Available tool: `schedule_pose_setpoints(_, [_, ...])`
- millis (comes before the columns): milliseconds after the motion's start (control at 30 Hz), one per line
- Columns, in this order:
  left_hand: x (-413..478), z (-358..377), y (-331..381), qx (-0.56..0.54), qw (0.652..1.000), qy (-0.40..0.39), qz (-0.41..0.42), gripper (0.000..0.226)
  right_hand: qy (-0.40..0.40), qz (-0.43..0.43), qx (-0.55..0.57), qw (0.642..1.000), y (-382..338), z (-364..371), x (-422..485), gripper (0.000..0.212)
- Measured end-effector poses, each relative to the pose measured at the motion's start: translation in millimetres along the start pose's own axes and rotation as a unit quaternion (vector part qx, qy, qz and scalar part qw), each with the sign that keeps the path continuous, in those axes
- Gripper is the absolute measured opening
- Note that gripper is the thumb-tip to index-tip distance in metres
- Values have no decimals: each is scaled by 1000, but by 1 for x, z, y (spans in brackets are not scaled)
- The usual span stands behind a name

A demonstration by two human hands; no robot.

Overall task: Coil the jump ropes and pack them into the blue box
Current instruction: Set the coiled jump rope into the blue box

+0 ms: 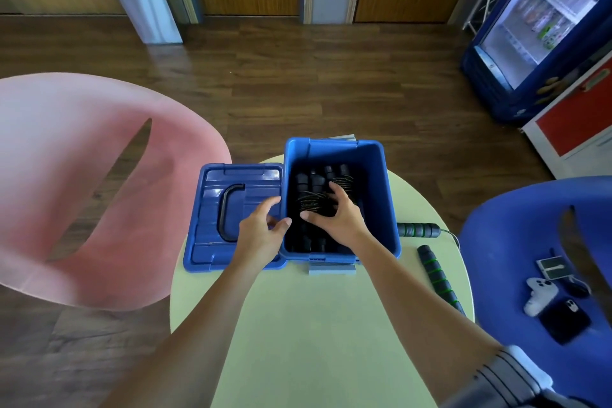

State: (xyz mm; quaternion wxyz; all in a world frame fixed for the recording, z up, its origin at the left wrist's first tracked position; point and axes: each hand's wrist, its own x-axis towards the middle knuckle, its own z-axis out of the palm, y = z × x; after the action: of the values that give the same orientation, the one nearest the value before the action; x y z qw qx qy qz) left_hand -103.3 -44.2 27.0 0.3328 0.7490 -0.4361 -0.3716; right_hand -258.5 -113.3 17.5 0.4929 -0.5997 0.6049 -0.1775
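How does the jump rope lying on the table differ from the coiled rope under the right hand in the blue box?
The table rope lies outside, right of the blue box; the coiled rope lies inside it. The table rope's handles lie apart, its cord loose; the coiled rope's cord is wound in loops. The right hand holds the coiled rope; no hand touches the table rope. Both have black handles.
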Motion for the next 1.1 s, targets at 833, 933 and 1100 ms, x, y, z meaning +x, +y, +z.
schedule_pose_setpoints(833, [-19, -3, -2, 54, 998, 19, 12, 47, 60, -23, -61, 996, 2, -3, -25, 84])
schedule_pose_setpoints(933, [-26, 0, 3, 91, 992, 67, 51, 45, 73, -38, -41, 996, 0, -14, -38, 76])
schedule_pose_setpoints(1100, [-61, 25, 31, 111, 970, 118, 183, 28, 192, -82, 47, 977, 7, -58, -73, 38])
